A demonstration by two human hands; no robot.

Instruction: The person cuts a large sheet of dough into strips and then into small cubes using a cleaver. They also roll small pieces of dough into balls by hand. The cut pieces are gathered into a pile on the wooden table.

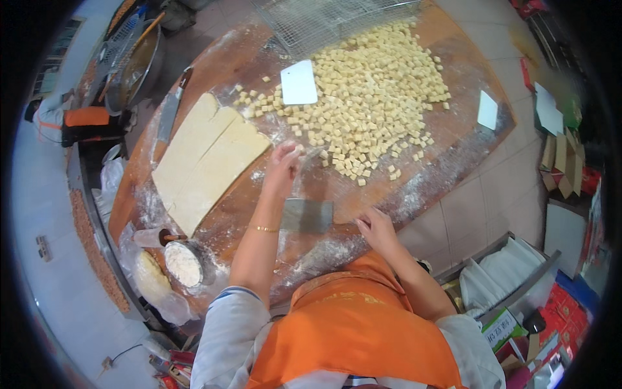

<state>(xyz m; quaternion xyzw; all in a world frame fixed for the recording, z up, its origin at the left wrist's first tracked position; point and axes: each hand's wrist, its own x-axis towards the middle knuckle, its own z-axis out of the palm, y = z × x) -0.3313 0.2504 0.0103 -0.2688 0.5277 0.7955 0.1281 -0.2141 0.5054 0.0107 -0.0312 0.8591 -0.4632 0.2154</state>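
My left hand (285,160) is over the wooden table, fingers curled, between the rolled dough sheet and the heap of dough cubes. Something pale shows at its fingertips; I cannot tell whether it is held or only flour. My right hand (378,229) is near the table's front edge, thumb and fingers close together. To its left lies a wide rectangular metal blade (307,215), partly behind my left forearm. Whether my right hand touches its handle is unclear. The pale dough sheet (209,155), cut lengthwise, lies left. Small dough cubes (374,97) are heaped beyond my hands.
A white scraper (298,83) rests against the cubes, another (487,110) at right. A long knife (174,107) lies beyond the dough sheet. A wire-mesh tray (330,22) is at the far edge. Left are a flour bowl (183,265), bagged dough (151,272) and a person (82,116).
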